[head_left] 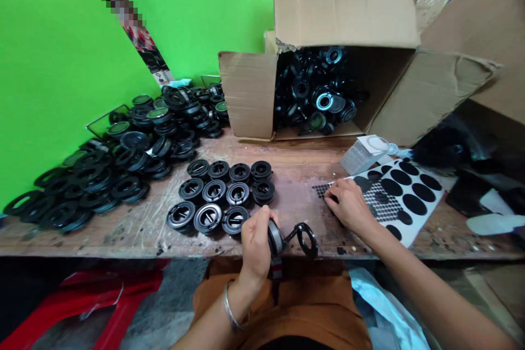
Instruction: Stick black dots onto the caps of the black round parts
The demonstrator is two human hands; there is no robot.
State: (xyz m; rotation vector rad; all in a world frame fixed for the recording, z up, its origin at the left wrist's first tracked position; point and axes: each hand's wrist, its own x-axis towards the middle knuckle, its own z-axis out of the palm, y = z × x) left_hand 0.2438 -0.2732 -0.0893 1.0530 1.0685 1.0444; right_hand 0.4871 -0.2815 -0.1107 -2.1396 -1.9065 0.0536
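So, left hand (pixel 256 243) holding ribbed part (pixel 275 237)

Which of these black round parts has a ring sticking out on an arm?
The round part in your left hand: its ring juts out on a thin arm, while the parts in rows show none.

Lower center: left hand (pixel 256 238) grips a ridged black part (pixel 275 237). Right of center: right hand (pixel 348 202) at sheet of small black dots (pixel 384 205). Upper right: open carton (pixel 346 19) holding black parts (pixel 301 87).
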